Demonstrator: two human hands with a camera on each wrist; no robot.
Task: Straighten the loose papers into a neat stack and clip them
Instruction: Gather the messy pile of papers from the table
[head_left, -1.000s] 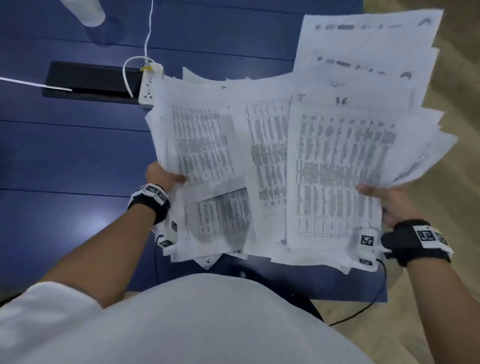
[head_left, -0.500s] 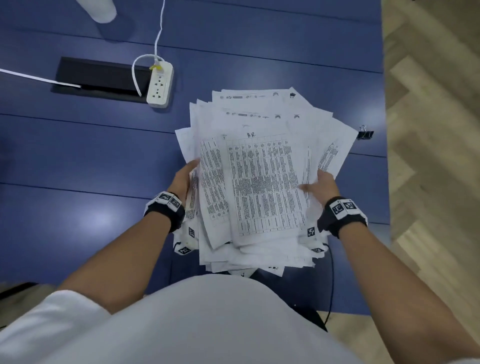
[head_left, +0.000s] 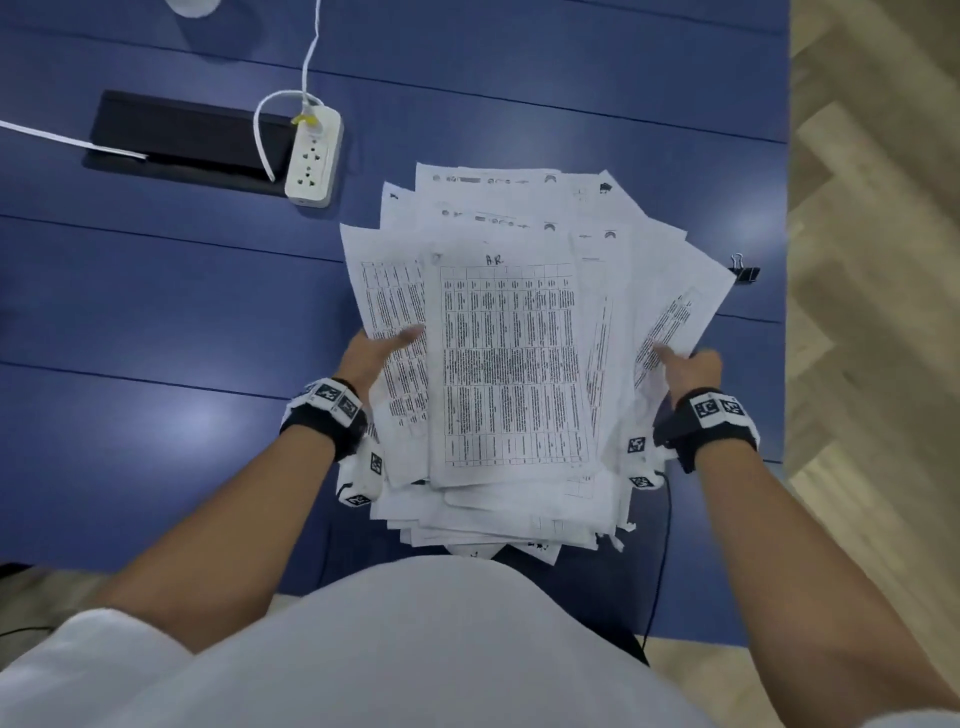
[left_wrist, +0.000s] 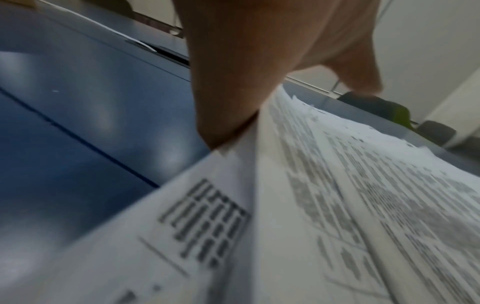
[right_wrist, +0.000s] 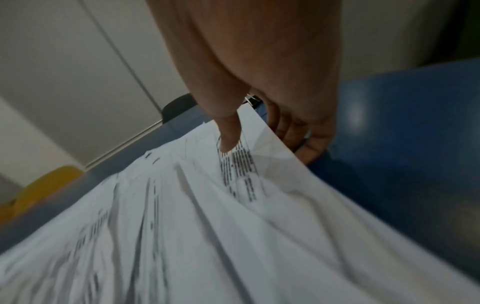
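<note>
A fanned, uneven pile of printed papers is held over the near part of the blue table. My left hand grips its left edge, thumb on top and fingers underneath; the wrist view shows this left hand against the papers. My right hand grips the right edge, and the right wrist view shows the right hand with its thumb on the papers and fingers below. A small black binder clip lies on the table just beyond the pile's right corner.
A white power strip with its cable lies at the back left beside a black cable slot. The table's right edge meets wooden floor. A white cup stands at the far edge.
The wide spread of sheets has been drawn together into a narrower pile. Both hands moved inward toward each other, and the binder clip has come into sight.
</note>
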